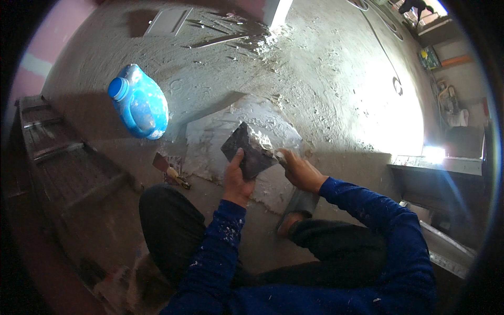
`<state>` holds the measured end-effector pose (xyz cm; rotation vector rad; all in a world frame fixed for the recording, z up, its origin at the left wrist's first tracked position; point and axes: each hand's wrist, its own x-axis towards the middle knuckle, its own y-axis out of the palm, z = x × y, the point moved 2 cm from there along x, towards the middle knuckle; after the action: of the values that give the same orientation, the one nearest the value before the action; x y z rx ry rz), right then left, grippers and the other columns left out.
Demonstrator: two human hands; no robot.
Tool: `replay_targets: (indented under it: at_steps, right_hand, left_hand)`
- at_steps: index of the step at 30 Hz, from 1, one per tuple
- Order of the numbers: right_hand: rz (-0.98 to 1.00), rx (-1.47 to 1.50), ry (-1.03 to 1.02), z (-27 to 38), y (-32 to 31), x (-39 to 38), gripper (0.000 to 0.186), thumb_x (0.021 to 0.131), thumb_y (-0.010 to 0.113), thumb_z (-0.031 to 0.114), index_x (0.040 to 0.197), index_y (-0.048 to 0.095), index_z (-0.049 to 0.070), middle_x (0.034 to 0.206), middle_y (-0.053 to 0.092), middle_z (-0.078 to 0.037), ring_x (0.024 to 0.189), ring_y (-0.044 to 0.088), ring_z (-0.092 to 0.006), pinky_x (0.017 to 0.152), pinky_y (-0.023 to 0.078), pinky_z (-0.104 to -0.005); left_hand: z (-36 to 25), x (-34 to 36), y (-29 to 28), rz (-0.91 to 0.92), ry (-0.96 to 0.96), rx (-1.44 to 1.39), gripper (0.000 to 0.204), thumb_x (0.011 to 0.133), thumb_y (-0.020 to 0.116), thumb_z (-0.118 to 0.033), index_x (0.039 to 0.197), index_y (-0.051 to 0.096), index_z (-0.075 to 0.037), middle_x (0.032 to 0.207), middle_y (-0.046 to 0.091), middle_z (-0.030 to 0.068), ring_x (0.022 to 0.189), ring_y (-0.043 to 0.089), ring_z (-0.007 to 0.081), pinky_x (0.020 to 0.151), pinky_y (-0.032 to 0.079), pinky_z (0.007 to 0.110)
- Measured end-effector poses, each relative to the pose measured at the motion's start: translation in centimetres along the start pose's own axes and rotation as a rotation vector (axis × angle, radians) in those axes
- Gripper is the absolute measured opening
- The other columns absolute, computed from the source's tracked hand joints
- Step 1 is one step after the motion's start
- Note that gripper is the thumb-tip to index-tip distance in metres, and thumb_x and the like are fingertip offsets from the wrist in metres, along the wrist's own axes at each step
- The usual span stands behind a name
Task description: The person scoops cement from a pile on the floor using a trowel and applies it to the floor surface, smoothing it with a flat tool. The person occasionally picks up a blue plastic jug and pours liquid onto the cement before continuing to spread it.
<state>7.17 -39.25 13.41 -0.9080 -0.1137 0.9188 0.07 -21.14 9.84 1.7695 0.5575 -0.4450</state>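
Observation:
My left hand [239, 178] grips a dark, square-edged plate or block [245, 155], its thumb lying on the upper face. White, lumpy plaster-like paste [259, 138] clings along its far right edge. At the right corner of this piece, my right hand [302, 172] is closed with its fingers curled. A small pale end shows by its fingertips; the rest of what it may hold is hidden. Below both hands lies a pale, irregular flat board [210, 139] smeared with the same paste. Left of it, a scraper with a reddish blade [160, 162] rests on the floor.
A blue jug [140, 105] lies left of the board. Farther left is a ladder-like metal frame [58, 144]. Strips and debris [226, 39] and a white panel [168, 22] lie at the far side. A cable [383, 44] crosses the floor; a person [415, 7] is far right.

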Motion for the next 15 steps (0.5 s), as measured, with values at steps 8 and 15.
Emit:
replay_targets:
  at_steps: [8,15]
  right_hand:
    - [0.074,-0.075,0.033,-4.8,0.6,-0.4,0.053,0.083,0.051,0.001,0.132,0.031,0.005,0.108,0.056,-0.029,0.094,0.059,-0.0465,0.077,0.048,-0.0503]
    - [0.442,0.057,0.455,-1.9,-7.9,1.9,0.044,0.095,0.047,0.033,0.12,0.042,-0.003,0.088,0.064,-0.025,0.07,0.066,-0.0336,0.057,0.053,-0.0425]
  left_hand:
    - [-0.8,0.5,-0.6,0.138,0.165,0.301,0.037,0.095,0.051,-0.02,0.128,0.048,-0.004,0.123,0.057,0.0148,0.107,0.06,0.031,0.092,0.052,0.044]
    - [0.0,1.4,-2.5,-0.329,-0.035,0.466,0.041,0.095,0.041,-0.015,0.132,0.034,0.0,0.118,0.053,0.0193,0.097,0.063,0.0341,0.079,0.058,0.046]
